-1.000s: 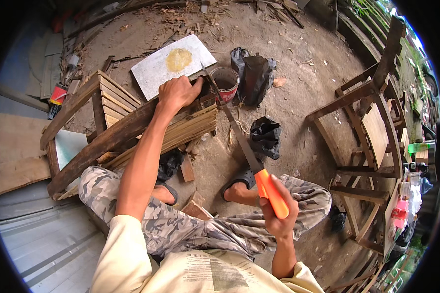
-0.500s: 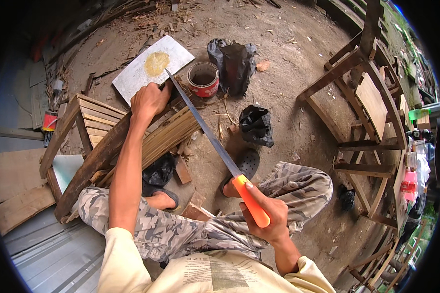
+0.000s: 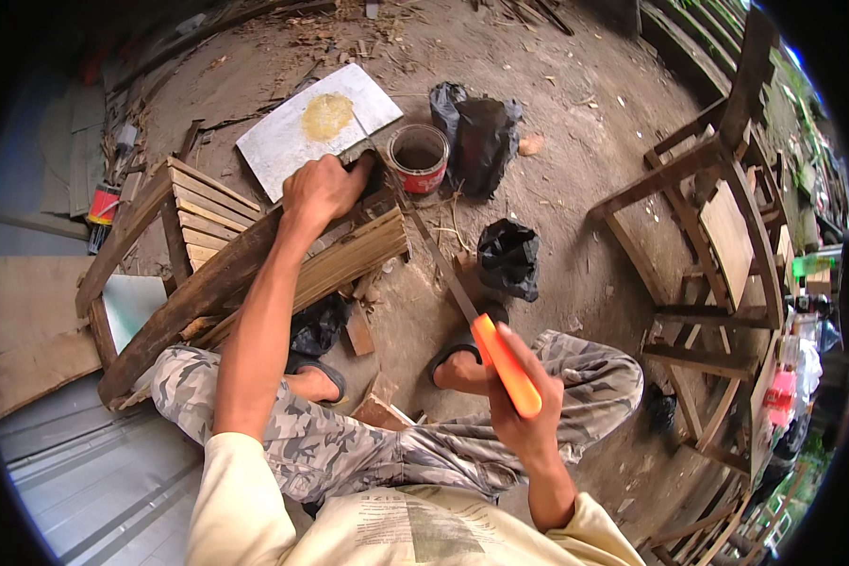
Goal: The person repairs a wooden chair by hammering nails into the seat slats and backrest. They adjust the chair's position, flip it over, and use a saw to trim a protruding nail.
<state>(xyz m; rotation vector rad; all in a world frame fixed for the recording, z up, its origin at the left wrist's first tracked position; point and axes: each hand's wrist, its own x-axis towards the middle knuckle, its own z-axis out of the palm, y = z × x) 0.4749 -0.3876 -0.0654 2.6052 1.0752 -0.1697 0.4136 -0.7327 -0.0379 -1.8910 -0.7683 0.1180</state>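
In my right hand (image 3: 530,410) is a handsaw (image 3: 446,269) with an orange handle, my fingers wrapped round it. The long, narrow blade slants away to the upper left, its edge nearly facing me. It runs across the end of a dark wooden rail (image 3: 224,274); whether it bites into the wood I cannot tell. Just left of the blade, my left hand (image 3: 319,193) is closed over the rail's far end. This rail belongs to a tilted wooden chair with light slats (image 3: 349,257), lying beside my left leg.
Beyond the rail lie a white board (image 3: 278,141) with a yellowish patch and a red tin (image 3: 418,174). Black plastic bags (image 3: 486,151) stand right of the tin, another (image 3: 507,259) nearer. A wooden chair frame (image 3: 670,179) stands at the right. Wood scraps (image 3: 377,401) lie between my feet.
The saw has moved forward, away from me, and its blade now shows more edge-on. My left hand stays on the rail. The whole view has shifted slightly.
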